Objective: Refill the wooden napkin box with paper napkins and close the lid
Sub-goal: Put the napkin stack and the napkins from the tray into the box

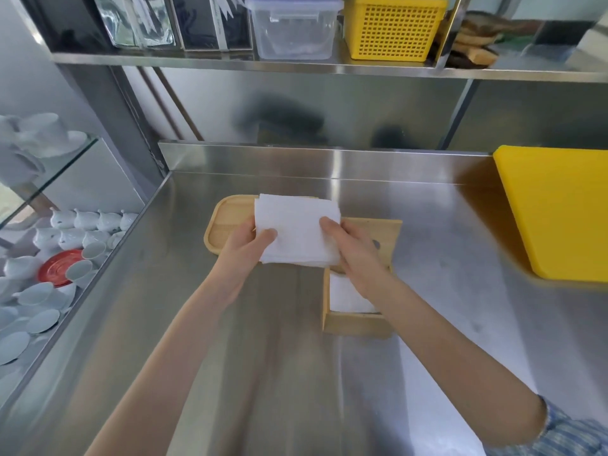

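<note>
Both hands — left (245,246), right (353,250) — grip closed on napkin stack (297,230) above open wooden box (357,324); no legible writing.

A yellow board (559,212) lies on the steel table (263,373), well right of the fingers. Above them, a shelf (230,62) carries a clear tub (292,28) and yellow basket (393,29); white cups (49,258) sit far left.

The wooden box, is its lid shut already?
No, the wooden napkin box is open with white napkins showing inside, and both the left hand and right hand hold a napkin stack above the counter.
</note>
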